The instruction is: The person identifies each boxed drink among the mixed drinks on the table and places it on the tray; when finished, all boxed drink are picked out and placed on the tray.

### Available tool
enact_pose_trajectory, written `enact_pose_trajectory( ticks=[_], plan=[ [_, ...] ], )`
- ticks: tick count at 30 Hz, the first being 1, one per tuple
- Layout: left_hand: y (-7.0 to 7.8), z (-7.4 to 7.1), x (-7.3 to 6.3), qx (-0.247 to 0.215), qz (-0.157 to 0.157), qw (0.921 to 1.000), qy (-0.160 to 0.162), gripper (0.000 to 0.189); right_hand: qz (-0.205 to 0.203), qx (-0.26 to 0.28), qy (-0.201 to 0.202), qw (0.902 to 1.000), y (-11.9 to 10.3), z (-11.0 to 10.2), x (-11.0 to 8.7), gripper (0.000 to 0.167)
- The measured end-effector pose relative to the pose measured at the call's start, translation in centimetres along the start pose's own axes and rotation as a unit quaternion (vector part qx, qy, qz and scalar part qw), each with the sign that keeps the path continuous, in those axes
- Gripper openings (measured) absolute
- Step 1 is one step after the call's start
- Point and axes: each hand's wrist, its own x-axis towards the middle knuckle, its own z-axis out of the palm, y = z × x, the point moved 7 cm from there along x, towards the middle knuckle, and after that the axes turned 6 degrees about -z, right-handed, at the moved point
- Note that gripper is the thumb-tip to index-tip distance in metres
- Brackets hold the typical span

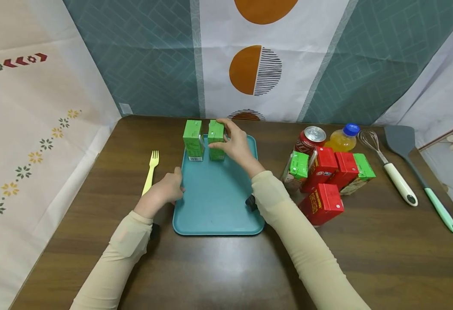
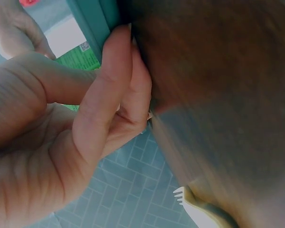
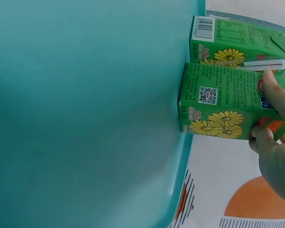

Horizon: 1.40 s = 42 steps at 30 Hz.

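Note:
A teal tray (image 1: 218,198) lies on the table with two green juice boxes upright at its far end. My right hand (image 1: 237,144) grips the right-hand juice box (image 1: 216,133) near its top, thumb on one side and fingers on the other. The other green juice box (image 1: 193,140) stands just left of it, at the tray's far left corner. At the tray's left rim, my left hand (image 1: 166,187) pinches the edge. Its curled fingers (image 2: 116,66) show against the tray's side in the left wrist view.
A yellow fork (image 1: 150,172) lies left of the tray. To the right stand red boxes (image 1: 323,202), a green-topped carton (image 1: 297,168), another green carton (image 1: 359,174), a soda can (image 1: 311,138) and an orange drink bottle (image 1: 343,137). A whisk (image 1: 389,168) and a spatula (image 1: 420,172) lie farther right.

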Motion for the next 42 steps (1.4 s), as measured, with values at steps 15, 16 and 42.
enact_pose_trajectory(
  ticks=[15, 16, 42],
  plan=[
    [0.0, -0.1, 0.0, -0.013, -0.005, 0.9999, 0.0, 0.062, -0.025, -0.026, -0.022, 0.9991, -0.2, 0.5, 0.2, 0.072],
    [0.1, 0.0, 0.0, -0.012, -0.006, 0.9999, 0.0, 0.063, -0.03, -0.034, -0.027, 0.9986, -0.2, 0.5, 0.2, 0.072],
    [-0.1, -0.2, 0.0, -0.005, -0.004, 1.0, -0.001, 0.063, -0.082, -0.095, -0.108, 0.9862, -8.7, -2.8, -7.6, 0.086]
  ],
)
